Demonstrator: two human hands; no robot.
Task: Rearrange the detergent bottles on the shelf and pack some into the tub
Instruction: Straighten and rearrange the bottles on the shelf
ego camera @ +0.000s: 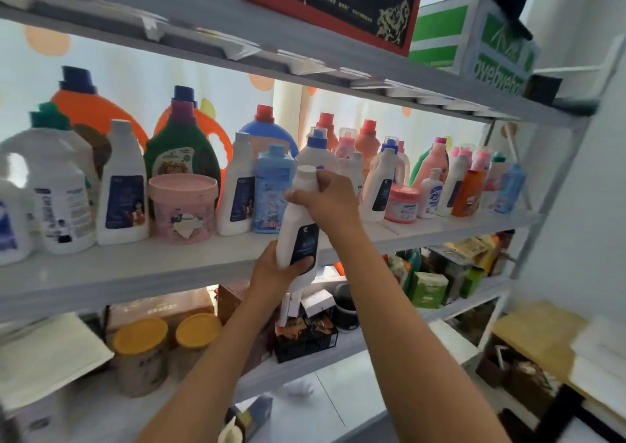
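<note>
We held one white bottle [298, 225] in both hands, in front of the shelf [169, 269].

Nearest us, our left hand [276, 271] gripped its base, thumb curled over the dark label, while the fingers of our right hand [325, 200] wrapped its neck just under the white cap. The bottle tilted slightly, just off the shelf's front edge. Behind it stood a pale blue bottle [272, 188], with a pink tub [183, 205] to the left. Orange jugs [91, 103] lined the back.
</note>
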